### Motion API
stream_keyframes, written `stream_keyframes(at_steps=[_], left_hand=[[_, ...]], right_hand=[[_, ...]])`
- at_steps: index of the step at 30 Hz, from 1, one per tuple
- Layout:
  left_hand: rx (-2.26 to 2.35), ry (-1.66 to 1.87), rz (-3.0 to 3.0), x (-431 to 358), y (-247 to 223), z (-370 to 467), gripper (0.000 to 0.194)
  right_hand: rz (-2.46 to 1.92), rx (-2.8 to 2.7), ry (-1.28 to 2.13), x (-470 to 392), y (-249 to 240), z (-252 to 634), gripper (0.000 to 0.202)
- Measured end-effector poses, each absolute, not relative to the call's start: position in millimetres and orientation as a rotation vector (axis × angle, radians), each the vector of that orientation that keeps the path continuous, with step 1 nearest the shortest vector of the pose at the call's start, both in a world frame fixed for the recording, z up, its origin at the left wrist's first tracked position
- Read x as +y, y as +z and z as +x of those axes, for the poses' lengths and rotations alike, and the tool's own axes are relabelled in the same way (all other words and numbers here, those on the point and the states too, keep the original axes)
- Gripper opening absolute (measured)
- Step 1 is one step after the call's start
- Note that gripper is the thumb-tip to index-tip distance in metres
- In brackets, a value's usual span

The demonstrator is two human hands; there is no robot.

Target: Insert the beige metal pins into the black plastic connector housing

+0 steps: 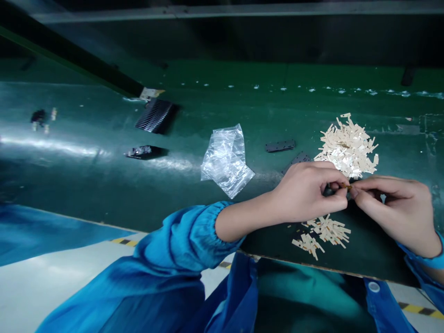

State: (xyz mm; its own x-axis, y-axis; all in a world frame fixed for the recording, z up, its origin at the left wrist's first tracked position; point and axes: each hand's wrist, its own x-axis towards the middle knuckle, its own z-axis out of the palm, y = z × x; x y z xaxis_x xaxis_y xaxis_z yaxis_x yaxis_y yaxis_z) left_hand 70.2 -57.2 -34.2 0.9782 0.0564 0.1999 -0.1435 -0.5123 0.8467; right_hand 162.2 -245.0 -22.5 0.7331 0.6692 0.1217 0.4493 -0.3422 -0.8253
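My left hand (pixel 312 192) and my right hand (pixel 398 206) meet at their fingertips over the green table, between two heaps of small pale strips. Pinched between them is a tiny brownish piece (pixel 348 187); its shape is too small to make out. Behind my hands lies the large heap of pale strips (pixel 348 145). A smaller group of strips (pixel 329 230) is spread near the table's front edge, below my left hand. One dark flat part (pixel 296 161) is partly covered by my left hand, and another dark flat part (pixel 280 146) lies just beyond it.
A crumpled clear plastic bag (pixel 227 159) lies on the table (pixel 187 185) left of my hands. Farther left are a ridged black part (pixel 154 115), a small dark part (pixel 140 151) and some small bits (pixel 39 118). A dark beam (pixel 79 55) slants across the upper left.
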Motion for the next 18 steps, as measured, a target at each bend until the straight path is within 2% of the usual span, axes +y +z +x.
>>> stream_keyframes(at_steps=[18], left_hand=[[-0.147,0.216,2.091,-55,-33,69,0.016]], right_hand=[[-2.009,-0.594,0.418,-247,-26,172,0.009]])
